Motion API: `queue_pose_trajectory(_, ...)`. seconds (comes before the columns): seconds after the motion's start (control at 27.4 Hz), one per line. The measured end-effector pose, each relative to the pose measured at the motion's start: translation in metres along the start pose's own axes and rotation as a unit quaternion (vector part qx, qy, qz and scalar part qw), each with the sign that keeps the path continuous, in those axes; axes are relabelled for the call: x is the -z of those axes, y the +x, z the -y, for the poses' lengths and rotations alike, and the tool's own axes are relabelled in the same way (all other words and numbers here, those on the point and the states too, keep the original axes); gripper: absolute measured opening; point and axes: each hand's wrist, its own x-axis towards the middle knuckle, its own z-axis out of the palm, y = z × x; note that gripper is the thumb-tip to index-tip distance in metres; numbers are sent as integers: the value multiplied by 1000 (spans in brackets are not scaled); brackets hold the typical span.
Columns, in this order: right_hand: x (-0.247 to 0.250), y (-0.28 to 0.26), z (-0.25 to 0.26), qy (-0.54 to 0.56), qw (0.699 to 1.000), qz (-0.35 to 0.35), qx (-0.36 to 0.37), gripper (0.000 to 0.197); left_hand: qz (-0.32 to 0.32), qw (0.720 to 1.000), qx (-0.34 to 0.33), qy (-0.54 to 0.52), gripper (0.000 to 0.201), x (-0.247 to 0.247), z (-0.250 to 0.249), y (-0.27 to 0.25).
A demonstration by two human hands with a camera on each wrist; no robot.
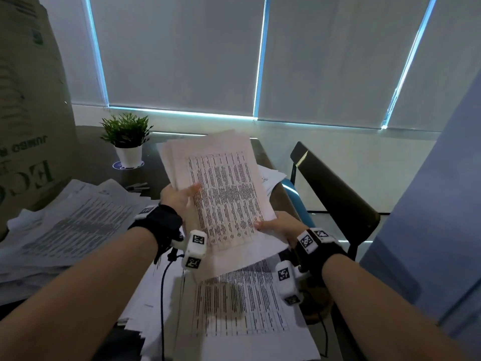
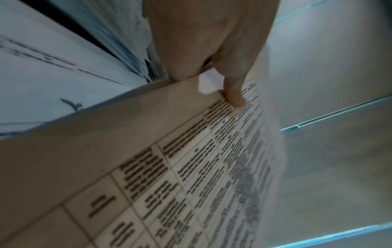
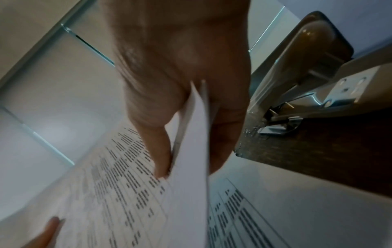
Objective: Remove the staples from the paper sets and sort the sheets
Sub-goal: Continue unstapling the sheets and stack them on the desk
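While two paper piles (image 1: 65, 222) lie below, both hands' fingers (image 2: 233, 94) clamp one raised paper set (image 1: 223, 194).

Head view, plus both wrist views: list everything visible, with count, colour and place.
Held paper set: one, white with printed tables, raised over the table.
Paper pile: one spread, white, table's left.
Sheets: one pile, white, under the hands.
Table: one, dark.
Potted plant: one, green in white pot, far side.
Cardboard box: one, brown, far left.
Chair: one, dark, right.
Blinds: grey, behind.
Stapler-like metal tool: one, on the table edge.
Left hand: grips the set's left edge.
Right hand: pinches its lower right corner.
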Motion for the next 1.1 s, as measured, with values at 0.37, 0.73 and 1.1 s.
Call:
queue_pose_trajectory(0.37,23,78,8,133,980,-143,-32,15,143,904,45,399,51,-11,49,39)
queue_pose_trajectory(0.73,-11,165,27,332,936,-110,-46,20,262,696,18,668,80,-22,54,53)
queue_pose_trajectory(1.1,13,159,11,204,973,-105,-29,34,181,879,-77,433,50,-15,39,73)
